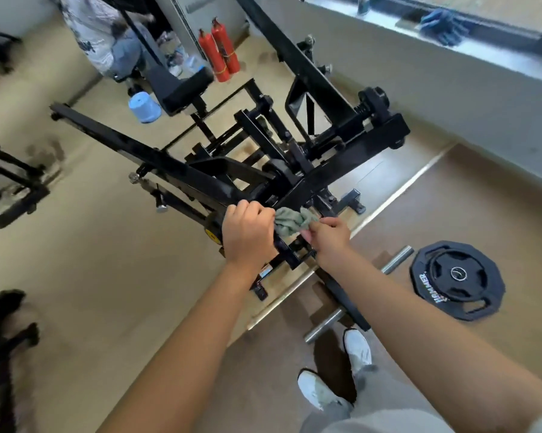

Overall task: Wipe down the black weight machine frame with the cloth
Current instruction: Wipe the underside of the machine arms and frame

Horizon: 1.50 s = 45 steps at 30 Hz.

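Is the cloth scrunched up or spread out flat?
Scrunched up. The cloth is a twisted, wrinkly lump, with the left hand holding one end and the right hand pinching the other.

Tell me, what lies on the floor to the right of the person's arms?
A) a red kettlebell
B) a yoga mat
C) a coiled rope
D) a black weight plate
D: a black weight plate lies flat on the brown floor, to the right of the right hand holding the cloth.
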{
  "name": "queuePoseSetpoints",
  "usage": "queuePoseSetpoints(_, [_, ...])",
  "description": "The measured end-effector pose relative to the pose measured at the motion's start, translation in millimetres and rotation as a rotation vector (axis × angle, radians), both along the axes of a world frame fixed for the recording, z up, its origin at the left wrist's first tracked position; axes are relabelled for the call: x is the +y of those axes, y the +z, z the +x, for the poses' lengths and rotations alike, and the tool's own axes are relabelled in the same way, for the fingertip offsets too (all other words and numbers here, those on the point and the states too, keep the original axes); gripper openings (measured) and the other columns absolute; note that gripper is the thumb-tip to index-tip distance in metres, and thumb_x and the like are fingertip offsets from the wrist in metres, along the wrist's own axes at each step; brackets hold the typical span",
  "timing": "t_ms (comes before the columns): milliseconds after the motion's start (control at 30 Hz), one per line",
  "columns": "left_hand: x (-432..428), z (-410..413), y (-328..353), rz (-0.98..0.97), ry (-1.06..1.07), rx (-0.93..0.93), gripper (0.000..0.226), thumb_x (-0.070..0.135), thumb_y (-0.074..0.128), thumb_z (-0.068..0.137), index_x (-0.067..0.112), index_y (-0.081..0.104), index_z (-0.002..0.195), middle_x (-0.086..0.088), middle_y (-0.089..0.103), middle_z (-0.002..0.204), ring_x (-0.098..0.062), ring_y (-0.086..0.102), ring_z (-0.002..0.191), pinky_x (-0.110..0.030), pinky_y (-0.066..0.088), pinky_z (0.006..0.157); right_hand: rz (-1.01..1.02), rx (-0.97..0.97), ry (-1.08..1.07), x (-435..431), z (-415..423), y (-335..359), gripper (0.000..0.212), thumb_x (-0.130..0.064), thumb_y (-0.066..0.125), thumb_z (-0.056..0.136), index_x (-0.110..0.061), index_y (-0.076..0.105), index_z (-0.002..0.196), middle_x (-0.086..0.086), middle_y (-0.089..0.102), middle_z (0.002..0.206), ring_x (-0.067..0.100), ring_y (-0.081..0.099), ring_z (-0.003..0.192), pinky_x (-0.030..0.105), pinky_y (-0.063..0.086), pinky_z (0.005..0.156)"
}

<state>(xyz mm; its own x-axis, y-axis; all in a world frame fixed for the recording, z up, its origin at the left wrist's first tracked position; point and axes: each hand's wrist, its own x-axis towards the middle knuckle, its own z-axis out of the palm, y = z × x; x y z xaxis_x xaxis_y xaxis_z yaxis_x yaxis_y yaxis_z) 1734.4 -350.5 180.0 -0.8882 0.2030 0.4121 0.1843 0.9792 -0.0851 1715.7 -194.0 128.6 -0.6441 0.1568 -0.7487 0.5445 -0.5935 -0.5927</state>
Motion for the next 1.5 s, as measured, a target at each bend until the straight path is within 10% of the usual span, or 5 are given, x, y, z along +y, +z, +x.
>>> queuePoseSetpoints(233, [23, -59, 9, 0.080, -0.112, -0.246, 0.013, 0.016, 0.058, 0.096, 0.014, 0.069, 0.103, -0.005, 0.065, 0.084, -0.027, 0.062, 0.075, -0.038, 0.048, 0.057, -0.253, 0.054, -0.055, 8, -16, 6, 0.009, -0.002, 0.063, 0.094, -0.010, 0.062, 0.099, 0.021, 0.067, 0.118, 0.026, 0.072, 0.093, 0.040, 0.062, 0.086])
queuePoseSetpoints(400, [30, -69, 16, 0.144, -0.142, -0.477, 0.026, 0.018, 0.058, 0.095, 0.011, 0.075, 0.113, -0.006, 0.067, 0.107, -0.023, 0.064, 0.093, -0.041, 0.056, 0.083, -0.259, 0.224, 0.173, 10, -5, 11, 0.023, -0.005, 0.067, 0.093, -0.003, 0.067, 0.116, 0.021, 0.068, 0.119, 0.032, 0.070, 0.108, 0.045, 0.058, 0.095])
queuePoseSetpoints(567, [12, -31, 16, -0.072, -0.149, -0.352, 0.037, 0.050, 0.063, 0.091, 0.022, 0.077, 0.111, 0.004, 0.069, 0.105, -0.015, 0.056, 0.093, -0.033, 0.049, 0.077, -0.302, 0.223, 0.266, 2, 1, 3, 0.017, 0.001, 0.059, 0.098, -0.003, 0.064, 0.114, 0.021, 0.068, 0.122, 0.029, 0.069, 0.110, 0.041, 0.059, 0.092])
queuePoseSetpoints(800, [-1, 22, 9, -0.178, -0.070, -0.195, 0.025, 0.040, 0.076, 0.083, 0.020, 0.078, 0.099, 0.003, 0.069, 0.098, -0.022, 0.055, 0.087, -0.037, 0.041, 0.073, -0.417, 0.140, 0.514, -7, 33, -4, 0.025, -0.001, 0.054, 0.101, -0.004, 0.059, 0.125, 0.019, 0.067, 0.126, 0.035, 0.065, 0.118, 0.052, 0.050, 0.105])
queuePoseSetpoints(1500, [30, -16, 8, -0.187, 0.049, -0.212, 0.025, 0.040, 0.057, 0.096, 0.023, 0.075, 0.102, 0.003, 0.067, 0.106, -0.019, 0.055, 0.094, -0.036, 0.044, 0.077, -0.321, 0.139, 0.373, 11, -5, -3, 0.020, -0.006, 0.063, 0.097, -0.006, 0.063, 0.117, 0.016, 0.070, 0.119, 0.026, 0.070, 0.106, 0.039, 0.060, 0.087])
